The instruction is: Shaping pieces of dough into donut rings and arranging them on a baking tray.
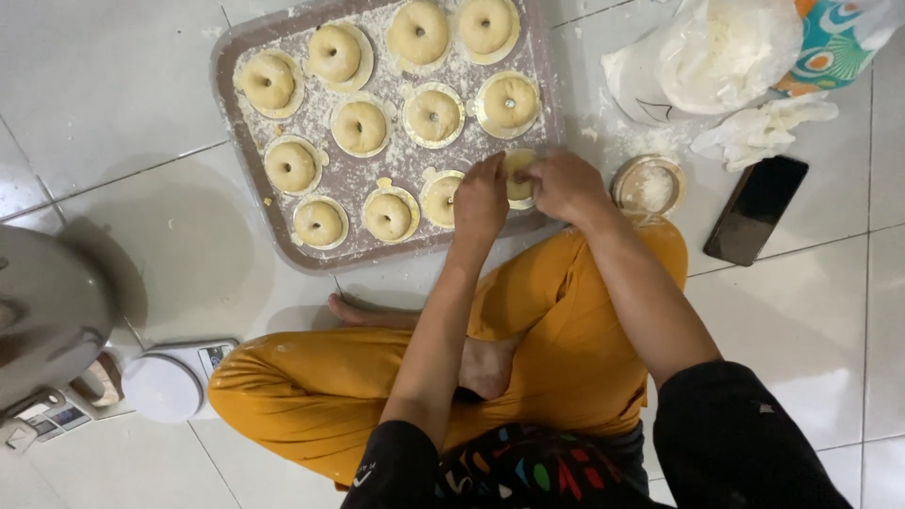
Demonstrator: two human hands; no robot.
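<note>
A floured brown tray lies on the white tiled floor and carries several ring-shaped dough pieces, each on a round paper disc. Both hands meet at the tray's near right corner. My left hand and my right hand pinch one pale dough piece between their fingers, just above its disc. I sit cross-legged in yellow trousers right behind the tray.
A small round bowl of flour sits right of the tray. Beyond it lie a black phone, a white glove and a plastic bag of flour. A kitchen scale and a metal bowl stand at the left.
</note>
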